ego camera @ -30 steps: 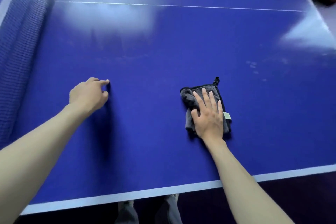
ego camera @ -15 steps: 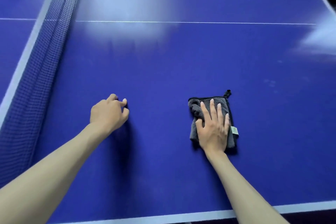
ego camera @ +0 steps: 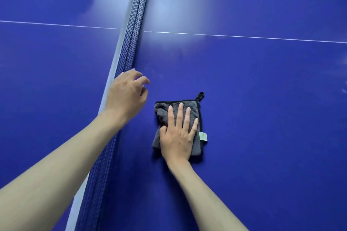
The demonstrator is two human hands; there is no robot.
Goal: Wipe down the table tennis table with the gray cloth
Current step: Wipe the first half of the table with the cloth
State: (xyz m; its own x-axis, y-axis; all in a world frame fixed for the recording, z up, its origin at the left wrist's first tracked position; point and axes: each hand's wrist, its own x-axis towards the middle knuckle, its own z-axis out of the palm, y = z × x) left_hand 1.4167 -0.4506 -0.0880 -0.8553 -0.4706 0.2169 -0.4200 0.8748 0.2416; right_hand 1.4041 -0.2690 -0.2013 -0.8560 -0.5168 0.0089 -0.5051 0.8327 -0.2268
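Blue tabletop [ego camera: 262,84] fills pretty much everything you can see, with soft light glare up top and a thin white center line [ego camera: 244,36] running across it. Going left to right: the black mesh net [ego camera: 131,47] with its pale top band cuts diagonally down the surface, splitting it into two halves.

Right at the net is the left hand [ego camera: 126,95]. Its grip is loose and holding nothing, fingers gently curled and spread a bit, fingertips pointing away from the person. It sits over the net's top edge, but I honestly can't tell if it's touching the net or just above it.

Just to the right of that hand, apart from it, is the gray cloth [ego camera: 177,127]. It's folded into a rough rectangle and lying flat on the tabletop, on the right side of the net. A small black hanging loop [ego camera: 200,96] sticks off its far right corner and a pale little tag [ego camera: 203,135] pokes out from its right edge.

The right hand [ego camera: 178,135] is flat on top of the cloth, palm down, fingers straight and slightly fanned, so that grip is wide, pressing rather than clutching. Cloth shows beyond the fingertips and on both sides of the hand.
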